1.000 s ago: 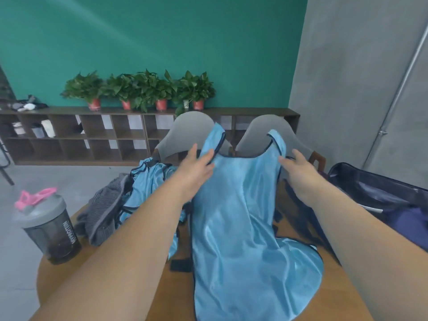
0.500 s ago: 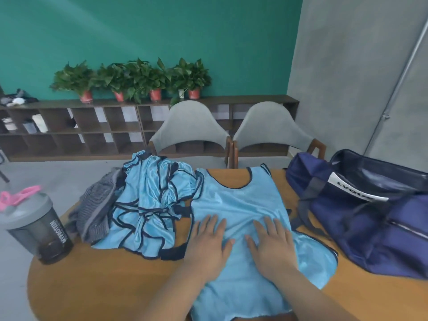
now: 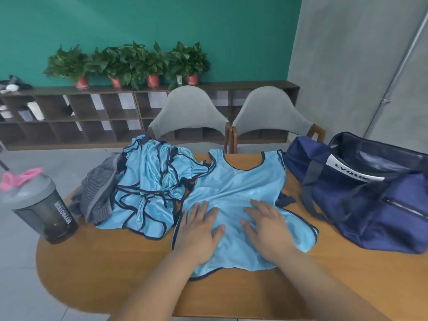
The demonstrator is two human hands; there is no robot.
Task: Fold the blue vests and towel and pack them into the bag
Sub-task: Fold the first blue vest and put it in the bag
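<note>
Head view, centre of frame: I note one blue vest spread flat on the wooden table, neck opening toward the top. The left hand and right hand lie side by side on its lower half, palms down, fingers straight and spread, pressing the cloth and gripping nothing. The fabric is thin, shiny and sky blue, edged in dark binding, and creases run out from under both palms. Touching it on the left is a crumpled heap of vests, with a grey striped towel bunched against the heap's left side. At right a navy bag stands open at the top, close beside the vest. A dark shaker bottle with a pink loop stands at far left.
</note>
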